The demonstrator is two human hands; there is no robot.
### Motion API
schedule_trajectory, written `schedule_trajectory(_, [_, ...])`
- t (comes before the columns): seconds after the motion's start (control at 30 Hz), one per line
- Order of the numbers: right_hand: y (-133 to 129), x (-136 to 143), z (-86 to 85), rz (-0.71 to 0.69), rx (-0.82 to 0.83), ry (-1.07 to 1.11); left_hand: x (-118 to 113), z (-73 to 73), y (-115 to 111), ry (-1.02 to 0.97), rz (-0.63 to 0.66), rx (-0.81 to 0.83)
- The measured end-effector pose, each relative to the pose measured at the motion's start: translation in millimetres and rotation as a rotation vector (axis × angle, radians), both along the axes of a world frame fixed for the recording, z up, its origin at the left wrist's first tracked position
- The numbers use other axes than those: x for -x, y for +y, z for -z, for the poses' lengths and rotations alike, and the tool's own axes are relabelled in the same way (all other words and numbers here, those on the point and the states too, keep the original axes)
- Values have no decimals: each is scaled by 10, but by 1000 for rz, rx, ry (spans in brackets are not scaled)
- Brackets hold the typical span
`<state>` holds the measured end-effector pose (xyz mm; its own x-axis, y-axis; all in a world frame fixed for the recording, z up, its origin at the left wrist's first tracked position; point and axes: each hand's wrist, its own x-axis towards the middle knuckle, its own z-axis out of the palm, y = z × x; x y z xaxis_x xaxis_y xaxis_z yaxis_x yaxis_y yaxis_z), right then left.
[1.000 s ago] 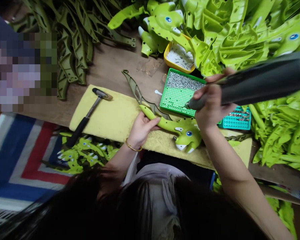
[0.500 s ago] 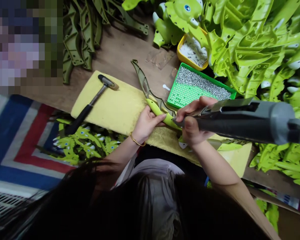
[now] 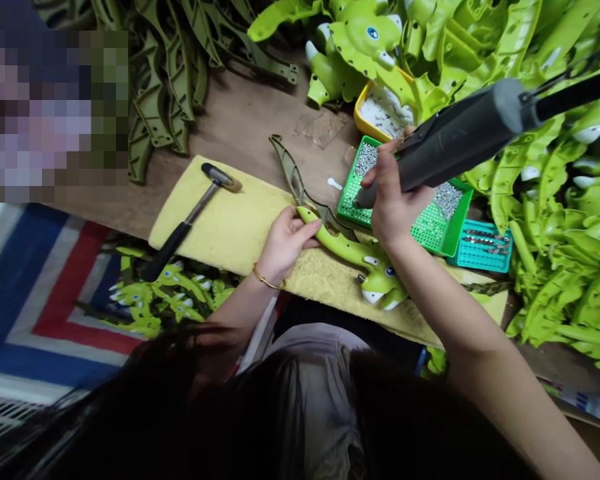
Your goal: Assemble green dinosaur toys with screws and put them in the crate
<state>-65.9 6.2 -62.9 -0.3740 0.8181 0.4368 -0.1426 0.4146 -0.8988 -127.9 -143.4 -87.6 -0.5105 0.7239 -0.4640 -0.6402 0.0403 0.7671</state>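
My left hand pinches the end of a lime-green plastic dinosaur toy, which lies on a yellow foam pad. The toy's head, with a blue eye and white horns, is partly behind my right forearm. An olive-green curved plastic piece extends from the toy's far side. My right hand is closed around a dark grey power screwdriver. Its tip is over the left part of a green perforated tray of small silver screws; whether a screw is on the tip, I cannot tell.
A hammer lies on the pad's left. Behind the tray is a yellow tub of small white pieces; a teal tray with metal bits sits to its right. Green parts heap right, olive parts back left. A blurred-out area covers the upper left.
My right hand has lifted the screwdriver off the toy and moved it away, over the screw tray. My left hand stays on the toy, whose head and the teal tray now show.
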Motion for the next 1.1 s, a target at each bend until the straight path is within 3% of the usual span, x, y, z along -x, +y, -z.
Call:
schedule_trajectory(0.13, [-60,-30,-19,-1,-13,84,16,37,-13,0,18,-10])
schedule_trajectory(0.43, [-54,-72,-24,19,-72,58,14,38,-17,6,27,-35])
schedule_trajectory(0.6, [-181,-39,-326,7,-138,195,11,14,-13,-21,34,-51])
schedule_trajectory(0.67, [-300,21,-448,-48,-124,273,7,12,-7,-28,34,-53])
schedule_trajectory(0.77, [-486,138,-512,-142,-77,217,1,18,10,-38,12,-55])
schedule_trajectory(0.9, [-592,243,-383,-136,-49,89,-10,35,15,-24,-6,-68])
schedule_trajectory(1.1, [-504,270,-5,-202,60,-63,-32,69,8,24,-38,-80])
